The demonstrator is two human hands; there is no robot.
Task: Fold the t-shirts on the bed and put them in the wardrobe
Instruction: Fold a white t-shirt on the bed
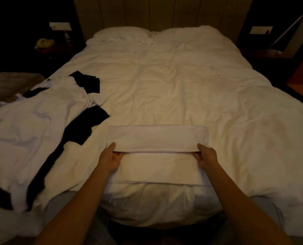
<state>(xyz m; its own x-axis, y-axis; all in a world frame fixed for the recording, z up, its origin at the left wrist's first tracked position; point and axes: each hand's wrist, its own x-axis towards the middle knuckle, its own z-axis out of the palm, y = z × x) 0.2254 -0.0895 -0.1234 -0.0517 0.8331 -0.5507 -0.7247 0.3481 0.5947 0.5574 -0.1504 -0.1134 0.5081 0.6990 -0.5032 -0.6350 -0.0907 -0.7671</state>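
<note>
Lying at the foot of the bed (182,89), a white t-shirt (157,167) is pinched at its folded edge by the left hand (112,159) and right hand (206,156). Unfolded black and white t-shirts (46,121) are heaped leftward; pillows (122,35) and a wooden headboard (156,13) are seen beyond.

This is a bedroom, with the look of a hotel room. A wide double bed (173,82) under a white duvet fills the view, two white pillows (122,35) side by side at 12 o'clock against a tall panelled headboard (156,11). Dark nightstands flank it: the one at 10 o'clock carries a telephone (44,42) beneath a wall switch plate (60,26), and at 2 o'clock stands a white lamp arm (288,23). Loose black and white clothes (41,121) lie at 9 o'clock.
</note>
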